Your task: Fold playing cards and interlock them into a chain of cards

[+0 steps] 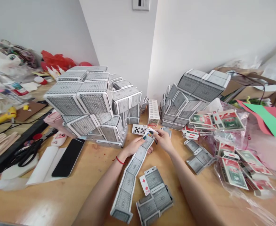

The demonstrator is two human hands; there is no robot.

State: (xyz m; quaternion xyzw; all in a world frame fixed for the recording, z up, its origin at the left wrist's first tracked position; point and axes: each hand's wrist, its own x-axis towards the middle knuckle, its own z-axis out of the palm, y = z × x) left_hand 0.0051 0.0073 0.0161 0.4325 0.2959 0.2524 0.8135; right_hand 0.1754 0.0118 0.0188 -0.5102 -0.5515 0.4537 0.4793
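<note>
My left hand [134,147] is closed around the far end of a long strip of joined playing cards [129,178], grey backs up, which runs down toward me. At that same end, my right hand [163,138] pinches a white-edged playing card [153,133] against the strip. Just beyond my fingers a spades card [139,129] lies face up on the table. Below my hands sits a folded card piece [157,196], with a five of diamonds [144,185] sticking out at its left side. The fingertips of both hands partly cover the joint.
Tall structures of folded cards stand at left [93,97] and right [194,91], with a stacked card block [153,113] between. A phone [68,157], scissors [30,150] and a yellow glue gun [6,115] lie left. Red-green card boxes [233,172] and plastic wrap fill the right.
</note>
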